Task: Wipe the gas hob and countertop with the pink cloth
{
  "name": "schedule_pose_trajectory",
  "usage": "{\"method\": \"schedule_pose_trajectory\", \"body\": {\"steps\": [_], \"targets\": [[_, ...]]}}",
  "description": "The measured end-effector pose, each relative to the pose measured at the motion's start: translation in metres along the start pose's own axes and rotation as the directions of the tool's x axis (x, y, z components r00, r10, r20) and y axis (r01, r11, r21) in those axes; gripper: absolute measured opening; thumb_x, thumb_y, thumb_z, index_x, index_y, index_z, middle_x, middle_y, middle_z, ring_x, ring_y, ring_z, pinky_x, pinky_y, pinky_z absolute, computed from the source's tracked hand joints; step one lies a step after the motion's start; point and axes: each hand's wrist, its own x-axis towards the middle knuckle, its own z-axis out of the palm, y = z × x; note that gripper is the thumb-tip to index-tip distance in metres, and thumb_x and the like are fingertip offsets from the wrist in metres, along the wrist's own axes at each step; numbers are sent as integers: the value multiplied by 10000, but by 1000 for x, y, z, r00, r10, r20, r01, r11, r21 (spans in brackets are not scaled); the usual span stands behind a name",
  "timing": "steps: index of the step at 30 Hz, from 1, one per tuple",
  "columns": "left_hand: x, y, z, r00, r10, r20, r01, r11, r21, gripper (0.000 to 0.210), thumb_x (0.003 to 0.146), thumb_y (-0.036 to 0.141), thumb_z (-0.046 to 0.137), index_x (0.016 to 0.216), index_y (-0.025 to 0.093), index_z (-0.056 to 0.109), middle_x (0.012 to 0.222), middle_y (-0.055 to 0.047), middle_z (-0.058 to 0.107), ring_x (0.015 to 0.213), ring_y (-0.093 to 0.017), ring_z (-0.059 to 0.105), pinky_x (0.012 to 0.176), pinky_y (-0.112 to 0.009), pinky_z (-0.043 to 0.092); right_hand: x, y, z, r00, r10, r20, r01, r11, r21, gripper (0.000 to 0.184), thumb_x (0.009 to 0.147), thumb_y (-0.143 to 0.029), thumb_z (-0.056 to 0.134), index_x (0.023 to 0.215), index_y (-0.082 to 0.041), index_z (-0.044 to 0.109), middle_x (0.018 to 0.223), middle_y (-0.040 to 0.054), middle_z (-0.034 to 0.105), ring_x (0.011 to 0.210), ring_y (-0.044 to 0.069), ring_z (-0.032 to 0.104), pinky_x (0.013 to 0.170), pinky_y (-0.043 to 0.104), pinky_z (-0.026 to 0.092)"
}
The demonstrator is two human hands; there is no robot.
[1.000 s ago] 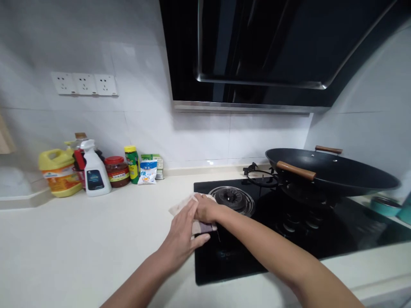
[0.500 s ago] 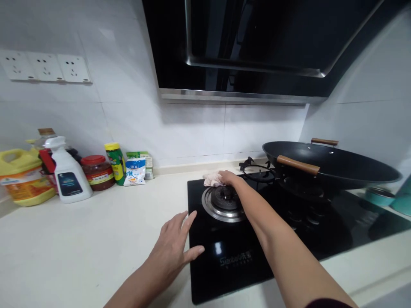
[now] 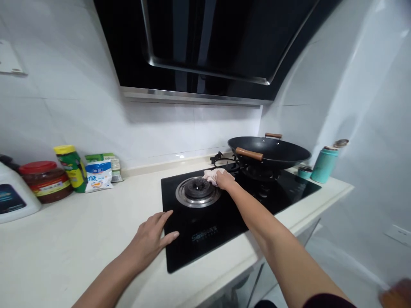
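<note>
My right hand (image 3: pixel 224 179) is closed over a pale pink cloth (image 3: pixel 211 176) and presses it on the black glass gas stove (image 3: pixel 183 248), just behind and to the right of the left burner (image 3: pixel 198 188). That burner has a round metal ring and no pot support on it. My left hand (image 3: pixel 150 234) rests at the stove's left edge, fingers apart, with nothing in it. A black wok (image 3: pixel 272 152) with wooden handles sits on the right burner. Between the cloth and the wok stands a black pot support (image 3: pixel 224 161).
Along the wall at left are a white spray bottle (image 3: pixel 14 196), a red-lidded jar (image 3: pixel 46 182), a yellow-capped green container (image 3: pixel 71 169) and a salt bag (image 3: pixel 99 175). A teal holder (image 3: pixel 325 166) stands at the far right. The range hood (image 3: pixel 199 47) hangs overhead.
My right hand has slid the cloth from behind the left burner round to its right side. My left hand stays at the stove's edge. The view has turned to the right.
</note>
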Motion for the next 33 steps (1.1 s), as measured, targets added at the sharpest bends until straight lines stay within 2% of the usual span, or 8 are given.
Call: {"method": "schedule_pose_trajectory", "body": {"steps": [3, 7, 13, 19, 23, 25, 29, 33], "targets": [[-1, 11, -10, 998, -19, 58, 19, 1000, 2, 638, 940, 598, 440, 1465, 236, 447, 1352, -127, 594, 1201, -311, 575, 1016, -462, 451, -28, 3, 1, 998, 53, -33, -54, 998, -16, 537, 1023, -516, 254, 1407, -188, 436, 1393, 229, 477, 1211, 291, 562, 969, 403, 413], [-2, 22, -19, 992, -73, 105, 73, 997, 3, 696, 939, 607, 421, 1487, 178, 417, 1358, -155, 587, 1243, -324, 549, 1023, -447, 440, -67, 4, 1, 997, 50, -64, -53, 998, -42, 532, 1023, -495, 270, 1415, -173, 428, 1362, 229, 485, 1203, 302, 559, 975, 416, 406], [2, 19, -19, 987, -135, 87, 142, 986, -84, 734, 923, 624, 412, 1486, 153, 417, 1428, -160, 555, 1309, -326, 515, 1055, -438, 422, -123, -9, -2, 995, 20, -102, -28, 997, -72, 581, 1004, -525, 324, 1468, -182, 393, 1366, 229, 471, 1170, 318, 568, 971, 427, 405], [5, 16, -17, 984, -161, 69, 170, 973, -158, 767, 914, 650, 396, 1478, 133, 443, 1472, -159, 529, 1314, -305, 538, 1094, -413, 412, -174, -45, 2, 990, -85, -114, 81, 996, -42, 649, 983, -559, 342, 1523, -198, 329, 1374, 239, 463, 1189, 374, 525, 961, 517, 392], [6, 19, -21, 983, -169, 66, 177, 975, -131, 789, 915, 663, 358, 1465, 110, 475, 1494, -143, 505, 1354, -292, 504, 1143, -404, 374, -209, -90, 3, 973, -209, -96, 219, 970, 105, 624, 958, -573, 378, 1428, -170, 455, 1429, 259, 422, 1271, 429, 440, 1013, 614, 311], [6, 19, -26, 982, -165, 89, 175, 977, -120, 787, 912, 677, 339, 1457, 131, 494, 1495, -122, 505, 1360, -288, 500, 1148, -403, 374, -225, -116, 4, 946, -317, -62, 323, 928, 186, 640, 939, -596, 403, 1418, -175, 465, 1482, 255, 380, 1337, 447, 371, 1050, 659, 239], [-6, 13, -38, 970, -204, 135, 216, 973, -85, 823, 895, 711, 331, 1458, 134, 497, 1492, -117, 492, 1355, -285, 506, 1141, -404, 394, -248, -150, 10, 850, -521, -70, 521, 815, 256, 797, 896, -634, 451, 1529, -171, 306, 1548, 254, 293, 1411, 456, 265, 1089, 678, 176], [-47, 5, -45, 982, -173, 79, 173, 985, 14, 777, 914, 676, 353, 1439, 129, 524, 1501, -125, 483, 1370, -289, 487, 1158, -430, 374, -253, -146, 11, 788, -604, -122, 614, 750, 245, 682, 904, -649, 429, 1423, -208, 462, 1494, 198, 391, 1383, 397, 338, 1116, 656, 174]]}}
